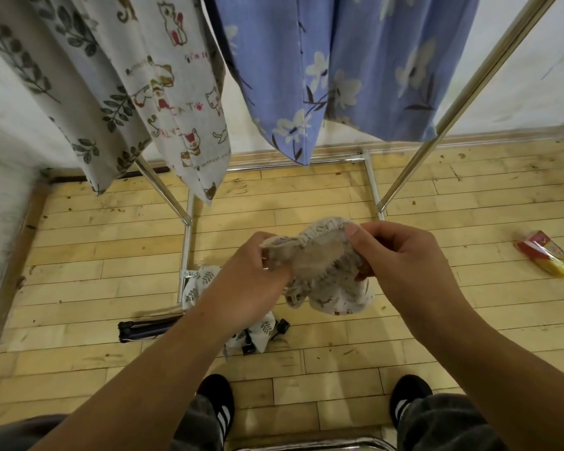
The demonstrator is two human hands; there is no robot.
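Feet: black trainers w/ white stripes (216,406) planted apart on the pale yellow wood-plank floor (79,288). Grey trouser legs (437,424) above them. A shiny metal bar (306,445) crosses the bottom edge betw. the feet.
Left hand: the left hand (249,279) has its fingers curled, pinching the left edge of the small beige printed cloth w/ a gathered elastic rim (323,268).
Right hand: the right hand (401,255) grips the cloth's right side, thumb on top at the rim, fingers tucked under.
Cloth: up in the air betw. both hands, just in front of the chrome tube clothes rack (185,249). Rim pulled along the top, the rest hangs bunched below.
Floor: scuffed, w/ dark specks and marks, and a glare patch near the middle.
Floor, near: crumpled white leaf-print cloth (196,284) lies partly under the left forearm, against a rack foot. A black folded tripod-like thing (144,330) is to its left, small black plastic bits (283,326) at its right. Can't tell what those are.
Floor, right: red and gold plastic wrapper (547,257), well apart from the rest.
Rack: base rails sit on the planks, w/ uprights slanting up at L & R.
Hanging: L to R, white fabric w/ grey leaf sprigs (79,92), pale cat-print fabric (183,102), blue fabric w/ white flowers (339,60). All hems are clear of the planks.
Walls: smudged white wall (518,92) behind the rack, w/ wood skirting (502,139) along its foot. A 2nd wall at L meets it in the corner.
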